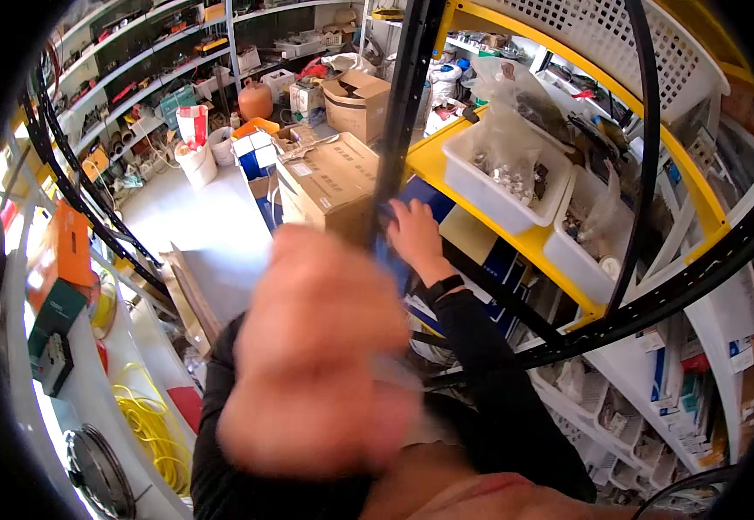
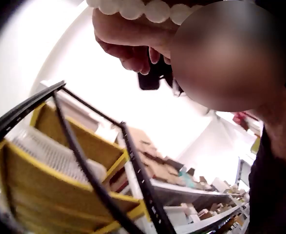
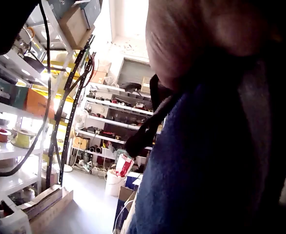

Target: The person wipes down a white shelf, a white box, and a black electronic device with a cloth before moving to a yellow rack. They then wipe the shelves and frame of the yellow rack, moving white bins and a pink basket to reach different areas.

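Blue cloth [image 3: 169,146], or something much like it, shows close under the person's right hand, beside the rack's black post [image 1: 400,113]. The right hand [image 1: 416,234] reaches toward that post; whether its fingers grip the cloth cannot be told. The left hand [image 1: 316,347] is raised close to the head camera, its fingers curled near a small black object [image 2: 149,81]; whether they hold it is unclear. Work at the cloth seems under way rather than finished: no completed result shows, and how much is left cannot be judged. White bins [image 1: 481,192] sit on the yellow shelf [image 1: 424,152], apart from both hands.
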The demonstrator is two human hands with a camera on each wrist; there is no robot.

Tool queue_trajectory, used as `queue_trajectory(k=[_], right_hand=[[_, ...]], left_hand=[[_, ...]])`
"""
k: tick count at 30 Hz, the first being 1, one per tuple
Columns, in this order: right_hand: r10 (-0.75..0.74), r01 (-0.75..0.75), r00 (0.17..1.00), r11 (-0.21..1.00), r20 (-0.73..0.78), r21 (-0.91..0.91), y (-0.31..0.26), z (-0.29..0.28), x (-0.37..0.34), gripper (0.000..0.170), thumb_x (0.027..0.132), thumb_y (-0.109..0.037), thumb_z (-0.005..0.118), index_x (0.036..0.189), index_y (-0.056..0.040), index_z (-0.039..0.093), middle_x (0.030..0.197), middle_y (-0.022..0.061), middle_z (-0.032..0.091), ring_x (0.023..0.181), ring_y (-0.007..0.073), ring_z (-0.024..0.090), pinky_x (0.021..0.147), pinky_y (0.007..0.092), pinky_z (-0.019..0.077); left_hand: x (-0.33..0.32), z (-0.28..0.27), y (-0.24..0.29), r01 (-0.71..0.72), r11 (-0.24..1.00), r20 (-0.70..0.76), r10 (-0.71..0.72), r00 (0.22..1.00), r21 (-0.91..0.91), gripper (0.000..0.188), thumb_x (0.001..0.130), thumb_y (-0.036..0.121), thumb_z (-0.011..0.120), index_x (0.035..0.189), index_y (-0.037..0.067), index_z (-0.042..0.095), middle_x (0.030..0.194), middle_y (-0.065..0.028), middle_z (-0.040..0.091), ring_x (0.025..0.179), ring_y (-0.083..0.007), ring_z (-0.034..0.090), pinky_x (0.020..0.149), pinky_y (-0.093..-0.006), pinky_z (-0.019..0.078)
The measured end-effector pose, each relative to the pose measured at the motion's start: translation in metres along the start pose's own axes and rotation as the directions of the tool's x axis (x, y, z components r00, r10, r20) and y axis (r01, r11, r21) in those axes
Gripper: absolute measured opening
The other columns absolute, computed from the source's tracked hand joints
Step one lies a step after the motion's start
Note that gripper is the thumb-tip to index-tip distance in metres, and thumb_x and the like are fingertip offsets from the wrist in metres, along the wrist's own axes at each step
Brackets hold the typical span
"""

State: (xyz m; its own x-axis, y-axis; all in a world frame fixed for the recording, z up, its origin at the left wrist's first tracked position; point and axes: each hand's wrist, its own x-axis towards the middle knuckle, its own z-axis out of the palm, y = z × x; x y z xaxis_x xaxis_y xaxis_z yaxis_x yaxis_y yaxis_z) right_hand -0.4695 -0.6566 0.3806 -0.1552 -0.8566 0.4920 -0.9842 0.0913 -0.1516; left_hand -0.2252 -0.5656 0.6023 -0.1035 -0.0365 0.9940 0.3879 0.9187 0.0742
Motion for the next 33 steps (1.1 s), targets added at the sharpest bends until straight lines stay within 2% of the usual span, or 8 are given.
queue_trajectory(k=[4, 10, 13, 16, 18, 21, 22, 33], right_hand=[[0.084, -0.046, 0.995, 0.835, -0.045, 0.549, 0.009, -0.01, 0.008, 0.031, 0.083, -0.019, 0.061, 0.109, -0.0026, 0.061, 0.099, 0.0214, 0.063, 0.093, 0.038, 0.061, 0.079, 0.0446, 0.0503], [0.349, 0.009, 0.871, 0.693, -0.347, 0.721, -0.07, -0.166, 0.064, 0.03, 0.091, -0.022, 0.061, 0.111, 0.0007, 0.06, 0.098, 0.0114, 0.068, 0.089, 0.0184, 0.063, 0.082, 0.0322, 0.0483], [0.332, 0.334, 0.702, 0.627, -0.63, 0.703, -0.06, -0.212, 0.119, 0.031, 0.092, -0.024, 0.062, 0.112, -0.0008, 0.06, 0.1, 0.0073, 0.068, 0.09, 0.0139, 0.06, 0.083, 0.0293, 0.0467], [0.174, 0.589, 0.55, 0.613, -0.817, 0.527, -0.041, -0.237, 0.178, 0.043, 0.087, -0.026, 0.069, 0.119, -0.0016, 0.055, 0.103, 0.0108, 0.064, 0.093, 0.0205, 0.059, 0.086, 0.0342, 0.0455], [0.099, 0.682, 0.661, 0.334, -0.744, 0.65, -0.062, -0.257, 0.2, 0.066, 0.08, -0.005, 0.067, 0.139, -0.0015, 0.038, 0.122, 0.0241, 0.052, 0.116, 0.0359, 0.051, 0.099, 0.0384, 0.0418], [-0.066, 0.5, 0.399, 0.851, -0.915, 0.157, -0.07, -0.263, 0.228, 0.079, 0.077, -0.015, 0.076, 0.139, 0.005, 0.033, 0.128, 0.0238, 0.051, 0.122, 0.0338, 0.049, 0.104, 0.0376, 0.0374], [-0.096, 0.456, 0.363, 0.886, -0.927, 0.086, -0.066, -0.257, 0.24, 0.077, 0.077, -0.017, 0.075, 0.138, 0.0065, 0.034, 0.128, 0.0257, 0.051, 0.12, 0.0373, 0.05, 0.104, 0.04, 0.0373], [0.097, 0.083, 0.444, 0.985, -0.891, 0.149, -0.057, -0.117, 0.169, 0.07, 0.077, -0.028, 0.074, 0.13, 0.0035, 0.042, 0.108, 0.0218, 0.054, 0.102, 0.0387, 0.05, 0.09, 0.0448, 0.0418]], left_hand=[[-0.093, 0.035, -0.101, 0.436, 0.897, -0.143, -0.423, 0.895, 0.071, 0.041, 0.071, -0.001, 0.071, 0.109, 0.0, 0.057, 0.102, -0.0139, 0.056, 0.09, -0.0259, 0.056, 0.08, -0.0363, 0.0465], [-0.178, 0.062, -0.162, 0.785, 0.591, 0.247, -0.745, 0.619, -0.184, 0.11, 0.071, 0.015, 0.082, 0.151, 0.002, 0.008, 0.144, -0.0199, 0.035, 0.132, -0.0312, 0.039, 0.106, -0.0385, 0.036], [-0.131, 0.048, -0.194, 0.712, 0.662, 0.175, -0.692, 0.701, -0.234, 0.085, 0.085, -0.008, 0.056, 0.152, 0.006, 0.004, 0.145, -0.0164, 0.036, 0.121, -0.0208, 0.05, 0.099, -0.0315, 0.0424], [-0.014, 0.025, -0.205, 0.501, 0.805, -0.286, -0.586, 0.758, -0.318, 0.043, 0.087, -0.002, 0.053, 0.13, -0.004, 0.048, 0.133, -0.0139, 0.05, 0.118, -0.0208, 0.053, 0.101, -0.0328, 0.041], [0.048, 0.012, -0.241, 0.334, 0.901, -0.408, -0.426, 0.808, -0.278, 0.029, 0.087, -0.003, 0.053, 0.116, -0.004, 0.057, 0.112, -0.0108, 0.063, 0.106, -0.0197, 0.059, 0.096, -0.031, 0.0436], [0.119, 0.025, -0.28, 0.088, 0.992, -0.473, -0.123, 0.872, -0.095, 0.022, 0.095, 0.01, 0.052, 0.111, -0.003, 0.058, 0.104, -0.0133, 0.065, 0.094, -0.0191, 0.06, 0.084, -0.0296, 0.0466], [0.131, 0.02, -0.281, 0.165, 0.986, -0.233, -0.164, 0.959, -0.016, 0.053, 0.098, 0.033, 0.049, 0.141, 0.002, 0.038, 0.135, -0.0179, 0.052, 0.115, -0.0347, 0.052, 0.098, -0.0372, 0.0401], [-0.033, 0.051, -0.308, 0.457, 0.872, 0.053, -0.455, 0.889, -0.173, 0.035, 0.1, 0.027, 0.043, 0.118, -0.002, 0.051, 0.102, -0.0153, 0.062, 0.092, -0.0277, 0.059, 0.083, -0.0371, 0.0459]])
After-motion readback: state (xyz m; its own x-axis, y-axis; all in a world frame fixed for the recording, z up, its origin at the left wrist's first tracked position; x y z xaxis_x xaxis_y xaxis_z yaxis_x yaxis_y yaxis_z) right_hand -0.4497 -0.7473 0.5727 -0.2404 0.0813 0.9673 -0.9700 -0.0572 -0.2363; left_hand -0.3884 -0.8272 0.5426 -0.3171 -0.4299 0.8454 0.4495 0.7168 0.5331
